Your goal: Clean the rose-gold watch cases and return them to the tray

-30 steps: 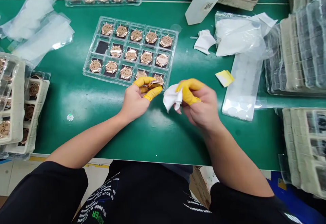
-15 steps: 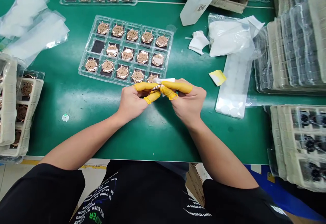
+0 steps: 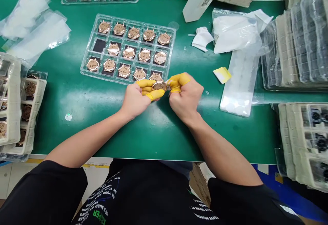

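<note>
A rose-gold watch case [image 3: 159,86], its engraved back facing up, is pinched between the yellow-cotted thumb and fingers of my left hand [image 3: 140,97]. My right hand [image 3: 187,95], also in yellow finger cots, is closed at the right edge of the case. A small bit of white cloth [image 3: 168,85] shows at its fingertips; the rest is hidden. Just beyond both hands lies a clear plastic tray [image 3: 85,56] of similar cases, backs up on black pads. One compartment at its left, in the middle row, holds only a black pad [image 3: 99,45].
A white plastic bottle [image 3: 201,1], crumpled white cloth [image 3: 202,39], a yellow-and-white scrap [image 3: 222,75] and a bagged white stack [image 3: 234,33] lie to the right. Stacked trays [image 3: 302,47] stand at far right, others [image 3: 33,115] at left. Another case tray [image 3: 99,2] is at the back.
The watch case has turned so its engraved back faces up. My right hand has curled and pulled slightly away from my left; the white cloth shows less.
</note>
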